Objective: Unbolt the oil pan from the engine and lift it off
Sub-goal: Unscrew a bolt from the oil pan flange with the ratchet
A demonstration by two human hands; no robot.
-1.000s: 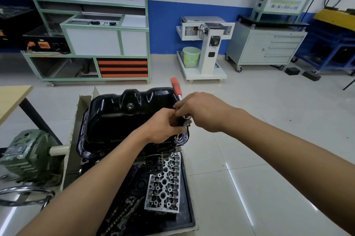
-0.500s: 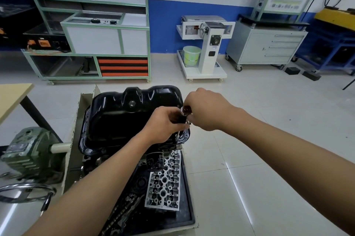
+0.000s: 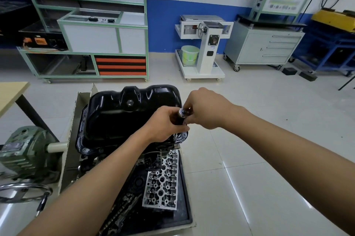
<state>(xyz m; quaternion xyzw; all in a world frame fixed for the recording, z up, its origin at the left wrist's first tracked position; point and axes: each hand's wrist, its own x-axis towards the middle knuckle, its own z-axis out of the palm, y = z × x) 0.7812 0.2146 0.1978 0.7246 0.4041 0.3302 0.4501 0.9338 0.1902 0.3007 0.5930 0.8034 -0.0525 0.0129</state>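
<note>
Two hands [image 3: 163, 126] [image 3: 208, 109] on tool [image 3: 181, 117] — over oil pan [image 3: 117, 120] corner

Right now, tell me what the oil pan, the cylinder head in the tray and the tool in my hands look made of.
Oil pan: likely pressed steel, painted glossy black; stamped ribs, bright reflections.
Cylinder head: probably cast aluminium, bare matt silver-grey, machined bores.
Tool: bright chromed metal tip, dull black body, material unclear; the left hand and right hand hide most of it.
</note>
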